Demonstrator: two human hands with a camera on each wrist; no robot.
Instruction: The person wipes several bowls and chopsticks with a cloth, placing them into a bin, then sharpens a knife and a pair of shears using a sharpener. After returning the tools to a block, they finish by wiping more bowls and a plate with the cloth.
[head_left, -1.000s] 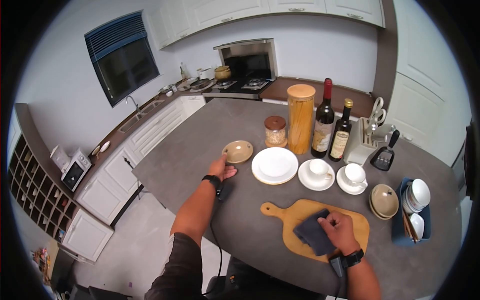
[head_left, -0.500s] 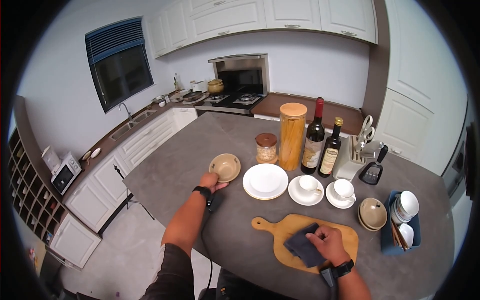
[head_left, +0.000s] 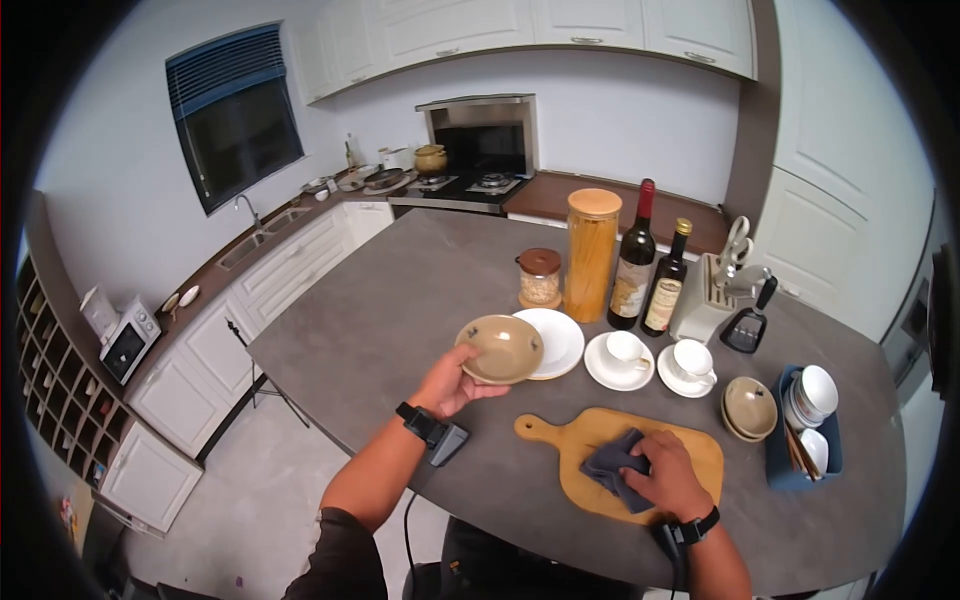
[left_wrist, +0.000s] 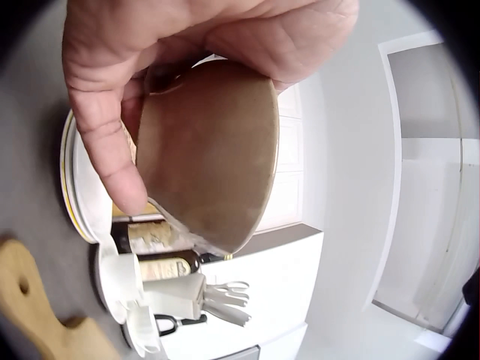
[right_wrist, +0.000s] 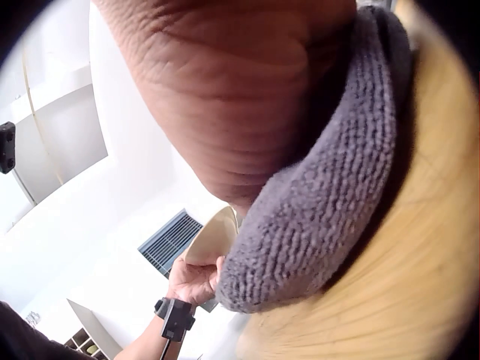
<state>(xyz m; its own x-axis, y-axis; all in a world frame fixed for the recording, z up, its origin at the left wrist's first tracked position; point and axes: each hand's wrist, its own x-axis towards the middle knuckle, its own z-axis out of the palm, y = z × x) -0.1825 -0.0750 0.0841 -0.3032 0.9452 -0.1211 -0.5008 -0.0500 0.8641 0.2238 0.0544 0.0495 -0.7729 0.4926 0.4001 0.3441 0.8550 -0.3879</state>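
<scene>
My left hand (head_left: 446,388) holds a beige bowl (head_left: 508,356) up off the tabletop, thumb at its rim and the other fingers underneath. In the left wrist view the bowl's smooth outer side (left_wrist: 210,150) is tilted towards the camera. The bowl overlaps the white plates (head_left: 562,342) in the head view. Over the wooden cutting board (head_left: 702,456), my right hand (head_left: 672,478) grips a dark grey cloth (head_left: 606,464). Bunched under that hand, the knitted cloth (right_wrist: 315,195) lies against the wood in the right wrist view.
Two white cups on saucers (head_left: 620,372) stand behind the board. Beige bowls (head_left: 750,408) and a blue basket (head_left: 806,472) of dishes are at the right. Further back are a pasta jar (head_left: 592,255), a smaller jar (head_left: 540,280), two bottles (head_left: 630,280) and a knife block (head_left: 700,305).
My left hand has lifted the beige bowl off the table and brought it right and closer, towards the plates. The cloth under my right hand has become more bunched on the board.
</scene>
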